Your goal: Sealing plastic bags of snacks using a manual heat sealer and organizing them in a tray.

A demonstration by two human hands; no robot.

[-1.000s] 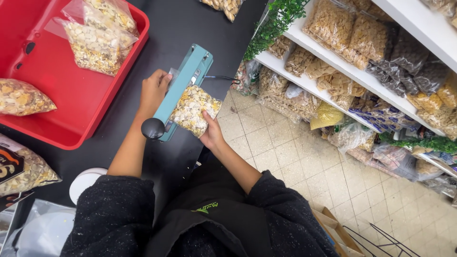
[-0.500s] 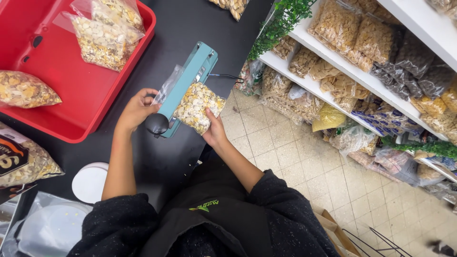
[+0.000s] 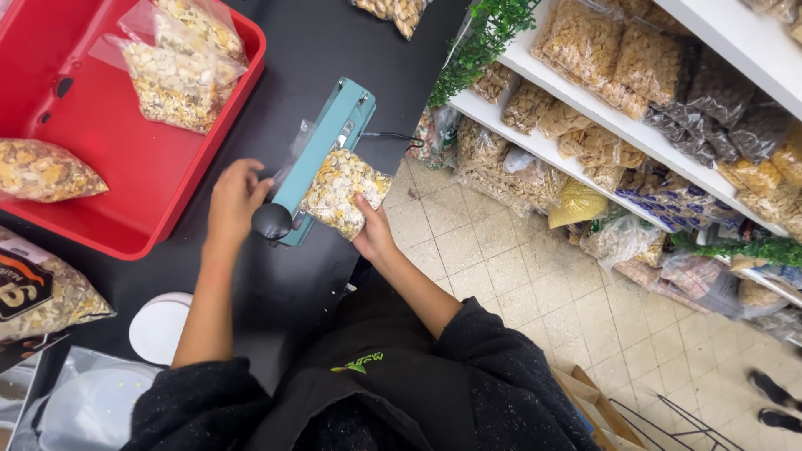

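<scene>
A teal heat sealer (image 3: 338, 134) with a black knob (image 3: 271, 221) at its near end lies on the black counter (image 3: 292, 284). A clear bag of pale snack mix (image 3: 341, 190) rests against the sealer's right side, and its clear top edge sticks out on the sealer's left. My right hand (image 3: 373, 235) holds the bag by its lower corner. My left hand (image 3: 234, 199) is just left of the sealer, above the knob, with bent fingers at the sealer's edge. Whether it grips anything is unclear.
A red tray (image 3: 125, 234) on the left holds several filled snack bags (image 3: 175, 71). Another printed bag (image 3: 42, 292) and a white round lid (image 3: 159, 327) lie near me. White shelves (image 3: 543, 142) packed with snack bags stand to the right over a tiled floor. A cardboard box (image 3: 597, 405) stands below.
My left hand has come off the top of the sealer's arm and moved down and left, beside the knob. The right hand still holds the bag against the sealer.
</scene>
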